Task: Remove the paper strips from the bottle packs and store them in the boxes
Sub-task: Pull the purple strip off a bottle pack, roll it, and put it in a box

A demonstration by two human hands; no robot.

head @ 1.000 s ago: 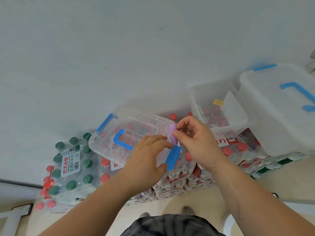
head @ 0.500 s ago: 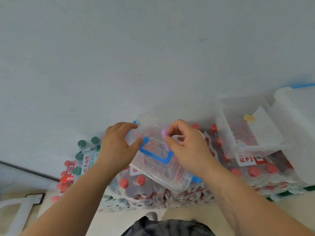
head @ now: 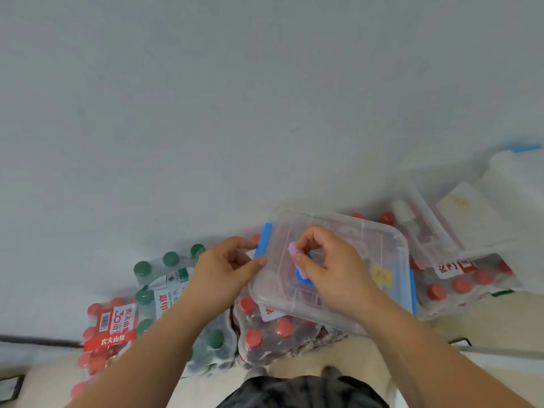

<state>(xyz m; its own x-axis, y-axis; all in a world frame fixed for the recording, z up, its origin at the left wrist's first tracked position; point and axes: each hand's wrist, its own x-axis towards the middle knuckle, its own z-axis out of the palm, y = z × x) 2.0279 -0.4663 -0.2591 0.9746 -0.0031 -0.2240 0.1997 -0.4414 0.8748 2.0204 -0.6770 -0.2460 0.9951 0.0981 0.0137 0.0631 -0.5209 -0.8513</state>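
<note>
Left hand (head: 226, 269) curls round the blue latch (head: 263, 240) of the clear box (head: 368, 240), centre frame, prob. to pop the lid. Right hand (head: 332, 272) pinches the purple paper strip (head: 293, 249) btw thumb & forefinger just above the lid, ready to drop in. The box rests on red-capped bottle packs (head: 276, 334), lower centre.

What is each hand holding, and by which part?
Right hand pinches the purple paper strip by one end, between thumb and forefinger. Left hand grips the clear box at its left edge, by the blue latch.
</note>
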